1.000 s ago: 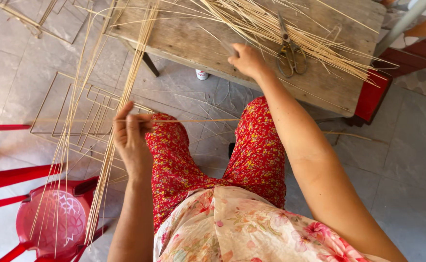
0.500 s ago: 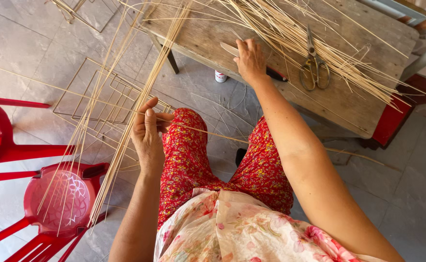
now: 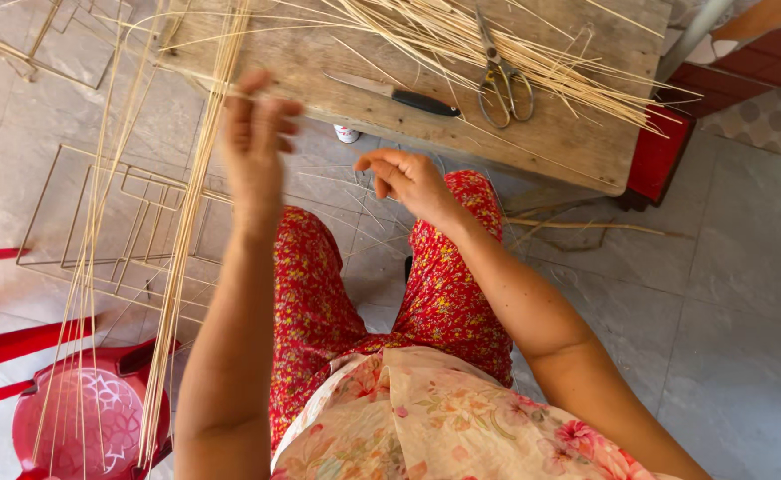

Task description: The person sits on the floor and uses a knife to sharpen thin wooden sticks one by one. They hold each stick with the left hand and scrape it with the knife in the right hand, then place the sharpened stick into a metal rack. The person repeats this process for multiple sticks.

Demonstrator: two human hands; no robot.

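Left hand (image 3: 257, 147), raised in front of the near edge of the wooden table (image 3: 577, 147), is blurred; its fingers curl beside a bundle of thin pale bamboo strips (image 3: 182, 267), and whether it actually grips the bundle cannot be told. From the hand, the bundle runs down and to the left toward a red plastic stool (image 3: 88, 427), and upward across the table's left end. Right hand (image 3: 413, 182), over the right knee, is loosely open with curled fingers and holds nothing that can be made out; it lies just below the table edge.

On the table, a loose heap of strips (image 3: 462, 40) fans to the right. Scissors (image 3: 502, 84) rest on this heap, handles toward the person. A knife with a black handle (image 3: 408, 98) lies just left of the scissors, apart from them. Thin rectangular frames (image 3: 115, 222) lie on the tiled floor (image 3: 746, 311) to the left, behind the bundle. Loose strips are scattered on the floor under the table. Red flowered trousers (image 3: 444, 284) cover both legs.
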